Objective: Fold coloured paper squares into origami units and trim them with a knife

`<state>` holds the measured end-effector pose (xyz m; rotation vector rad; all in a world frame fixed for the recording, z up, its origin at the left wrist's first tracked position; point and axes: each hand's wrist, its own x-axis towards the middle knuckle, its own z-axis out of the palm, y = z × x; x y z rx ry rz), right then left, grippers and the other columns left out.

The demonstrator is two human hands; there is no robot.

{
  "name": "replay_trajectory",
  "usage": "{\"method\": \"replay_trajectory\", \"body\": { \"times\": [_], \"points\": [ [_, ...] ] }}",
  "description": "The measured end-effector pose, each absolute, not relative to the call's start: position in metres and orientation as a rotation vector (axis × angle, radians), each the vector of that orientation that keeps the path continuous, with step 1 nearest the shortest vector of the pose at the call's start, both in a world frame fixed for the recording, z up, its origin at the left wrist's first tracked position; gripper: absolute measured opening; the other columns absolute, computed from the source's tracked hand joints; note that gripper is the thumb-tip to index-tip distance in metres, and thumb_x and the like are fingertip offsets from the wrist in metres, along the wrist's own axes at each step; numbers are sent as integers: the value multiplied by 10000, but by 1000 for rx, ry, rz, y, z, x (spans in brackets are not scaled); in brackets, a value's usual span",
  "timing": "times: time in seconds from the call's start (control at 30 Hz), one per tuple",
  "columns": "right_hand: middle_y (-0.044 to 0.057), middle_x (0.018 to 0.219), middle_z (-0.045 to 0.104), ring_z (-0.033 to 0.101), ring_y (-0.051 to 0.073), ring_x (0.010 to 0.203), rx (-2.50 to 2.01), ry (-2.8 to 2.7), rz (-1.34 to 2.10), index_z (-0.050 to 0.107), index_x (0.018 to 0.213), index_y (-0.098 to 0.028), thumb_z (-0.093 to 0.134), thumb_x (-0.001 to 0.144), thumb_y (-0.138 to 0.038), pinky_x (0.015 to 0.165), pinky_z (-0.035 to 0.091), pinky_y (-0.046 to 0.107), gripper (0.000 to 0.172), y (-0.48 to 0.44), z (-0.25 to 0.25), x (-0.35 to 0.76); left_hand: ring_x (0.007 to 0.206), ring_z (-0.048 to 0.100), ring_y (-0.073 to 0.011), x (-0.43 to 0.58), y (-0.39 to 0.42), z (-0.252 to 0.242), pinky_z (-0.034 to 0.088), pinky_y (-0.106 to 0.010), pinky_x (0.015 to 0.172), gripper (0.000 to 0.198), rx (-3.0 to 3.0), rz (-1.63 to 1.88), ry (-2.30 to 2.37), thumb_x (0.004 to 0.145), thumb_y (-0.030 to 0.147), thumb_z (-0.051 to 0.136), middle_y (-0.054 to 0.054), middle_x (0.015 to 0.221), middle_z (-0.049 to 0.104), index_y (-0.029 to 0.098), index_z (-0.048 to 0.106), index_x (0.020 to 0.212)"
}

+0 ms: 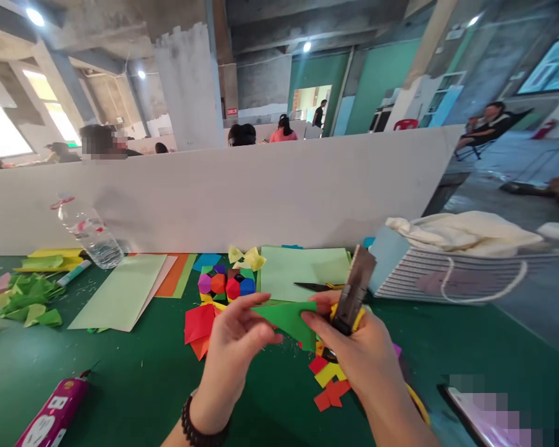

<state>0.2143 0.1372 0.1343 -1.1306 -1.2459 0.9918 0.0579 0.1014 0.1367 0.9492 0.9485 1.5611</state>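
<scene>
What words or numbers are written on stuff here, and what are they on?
None are clear enough to read:
Red sign in the background: pale marks, too small.
Clear bottle: red marks, too blurred.
Purple box: white printing, too blurred.

Windows (pixel 2 127) blown out; ceiling lamps (pixel 35 17) glaring; edges stretched.
</scene>
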Motion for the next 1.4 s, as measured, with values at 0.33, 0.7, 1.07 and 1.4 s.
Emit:
{"method": "replay_trajectory", "body": {
  "times": [0.33,0.7,1.07,1.4],
  "points": [
    [65,1008,716,705,190,876,-920,-1834,415,524,1218,-231,420,988,-407,665,570,256,308,133,138,234,620,702,-184,57,107,139,576,-275,552,364,599,1832,1133,671,433,831,-55,752,740,143,661,809],
    [26,743,670,648,173,659,-734,-2160,-299,624,1068,-194,345,1023,-323,557,467,309,310,132,136,232,621,724,-215,50,107,140,549,-269,516,426,566,2047,1279,699,511,790,24,544,615,199,513,618],
    [28,753,671,647,180,683,-788,-2160,-305,610,1069,-177,357,1007,-258,557,475,304,273,134,134,231,635,725,-216,51,110,142,604,-350,669,392,559,2066,1232,680,475,815,11,590,668,182,556,647],
    [43,764,665,646,191,694,-856,-2098,-269,604,1117,-163,426,995,-271,596,472,311,241,135,131,224,679,718,-176,57,110,140,610,-266,661,225,800,1865,1142,672,293,847,-20,724,740,159,721,802]
  ]
}}
